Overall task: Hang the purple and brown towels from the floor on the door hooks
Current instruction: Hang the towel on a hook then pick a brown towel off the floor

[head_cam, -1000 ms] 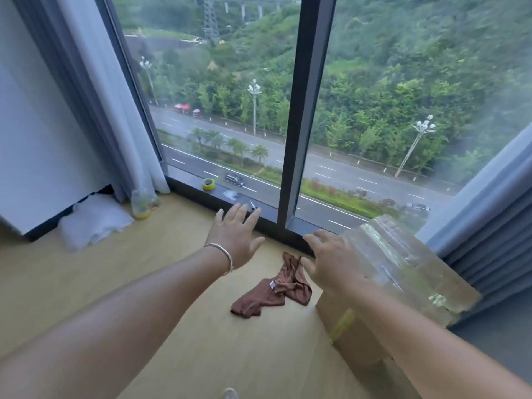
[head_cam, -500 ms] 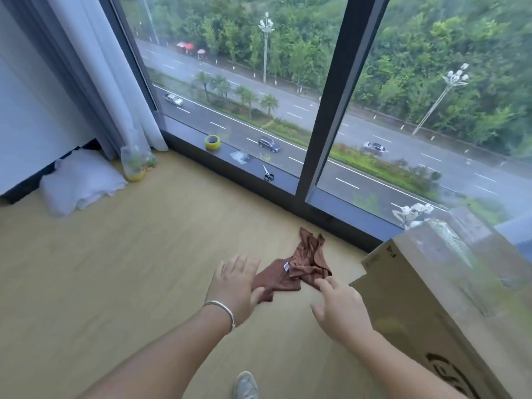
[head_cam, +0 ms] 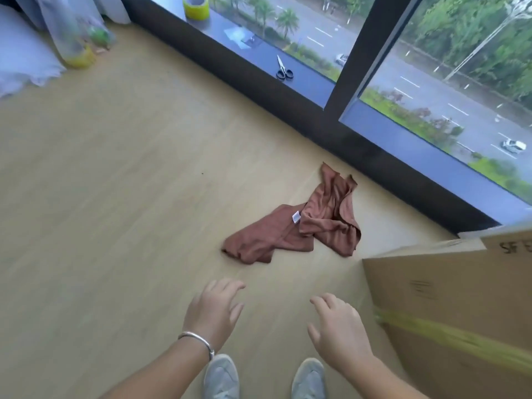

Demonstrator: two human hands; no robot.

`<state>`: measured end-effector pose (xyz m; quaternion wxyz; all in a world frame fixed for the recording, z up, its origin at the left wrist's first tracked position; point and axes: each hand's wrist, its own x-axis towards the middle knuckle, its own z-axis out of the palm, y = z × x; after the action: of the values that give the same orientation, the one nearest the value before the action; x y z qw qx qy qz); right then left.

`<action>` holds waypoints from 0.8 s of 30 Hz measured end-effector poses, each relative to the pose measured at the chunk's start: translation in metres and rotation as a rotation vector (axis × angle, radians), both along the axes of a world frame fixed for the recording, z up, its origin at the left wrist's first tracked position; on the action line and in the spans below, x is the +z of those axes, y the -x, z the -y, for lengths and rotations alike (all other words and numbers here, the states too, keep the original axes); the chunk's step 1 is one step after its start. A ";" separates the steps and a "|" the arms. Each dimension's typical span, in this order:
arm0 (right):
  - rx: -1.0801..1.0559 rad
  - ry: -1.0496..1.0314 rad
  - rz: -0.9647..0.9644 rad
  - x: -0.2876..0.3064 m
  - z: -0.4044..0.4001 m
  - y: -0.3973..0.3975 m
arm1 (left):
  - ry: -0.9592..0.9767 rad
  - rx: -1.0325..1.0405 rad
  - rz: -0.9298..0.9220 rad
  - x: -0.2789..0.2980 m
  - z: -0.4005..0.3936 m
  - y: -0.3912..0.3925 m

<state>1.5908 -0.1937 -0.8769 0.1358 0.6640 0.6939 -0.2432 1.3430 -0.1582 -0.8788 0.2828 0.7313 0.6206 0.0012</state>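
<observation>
The brown towel (head_cam: 299, 226) lies crumpled on the wooden floor near the window, a small white label showing on it. My left hand (head_cam: 213, 312), with a silver bracelet on the wrist, hovers over the floor just short of the towel, fingers spread and relaxed. My right hand (head_cam: 336, 329) hangs beside it, fingers loosely bent, holding nothing. Neither hand touches the towel. No purple towel and no door hooks are in view.
A large cardboard box (head_cam: 460, 298) stands at the right, close to my right hand. Scissors (head_cam: 283, 69) and a yellow tape roll (head_cam: 196, 6) lie on the window sill. A plastic bag (head_cam: 74, 38) and white cushion (head_cam: 23, 61) sit at the far left. My shoes (head_cam: 221, 375) show below.
The view has tilted down toward the floor and come closer to the brown towel. Both hands have dropped lower in the frame and now sit short of the towel.
</observation>
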 end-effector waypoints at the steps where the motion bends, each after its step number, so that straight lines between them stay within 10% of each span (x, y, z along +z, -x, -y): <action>1: 0.017 0.019 0.014 -0.026 -0.003 -0.003 | -0.024 -0.019 -0.010 -0.024 -0.003 -0.004; 13: 0.087 -0.159 -0.111 -0.266 -0.138 -0.024 | 0.021 -0.227 -0.190 -0.270 -0.130 -0.064; 24: 0.207 -0.384 -0.160 -0.328 -0.198 -0.024 | -0.004 -0.308 -0.178 -0.309 -0.192 -0.060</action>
<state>1.6150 0.0042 -1.2050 -0.0241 0.5815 0.8005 -0.1434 1.4034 0.0334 -1.1877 0.2220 0.8155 0.5239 -0.1057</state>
